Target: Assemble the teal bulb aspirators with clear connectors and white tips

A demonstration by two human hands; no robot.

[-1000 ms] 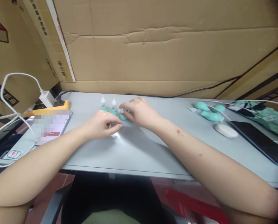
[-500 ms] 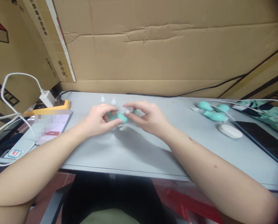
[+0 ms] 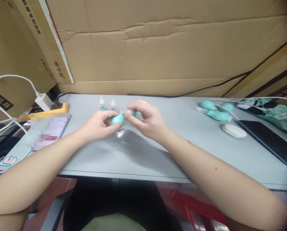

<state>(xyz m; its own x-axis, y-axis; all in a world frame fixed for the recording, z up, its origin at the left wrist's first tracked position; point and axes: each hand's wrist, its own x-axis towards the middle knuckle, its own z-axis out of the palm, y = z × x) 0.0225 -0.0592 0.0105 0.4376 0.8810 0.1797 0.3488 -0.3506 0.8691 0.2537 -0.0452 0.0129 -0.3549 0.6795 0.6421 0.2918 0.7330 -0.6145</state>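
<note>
Left hand (image 3: 98, 126) with fingers clamped on a teal bulb (image 3: 116, 120), long axis slanting, neck pointing right and away from the person, right hand (image 3: 149, 120) with fingers pinching a clear tip (image 3: 128, 111) beside the neck

a grey desk (image 3: 143, 168) bears a dark phone (image 3: 268, 141); left of it are a white oval object (image 3: 234, 131), teal bulbs (image 3: 217, 115) and white-tipped bulbs (image 3: 101, 103).

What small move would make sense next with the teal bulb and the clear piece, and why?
Probably a slight nudge by the right hand to line the clear piece up with the bulb's narrow end. The left hand grips the teal bulb, narrow end towards that piece, which the right fingertips pinch close by. Whether the two touch, I can't tell.
</note>
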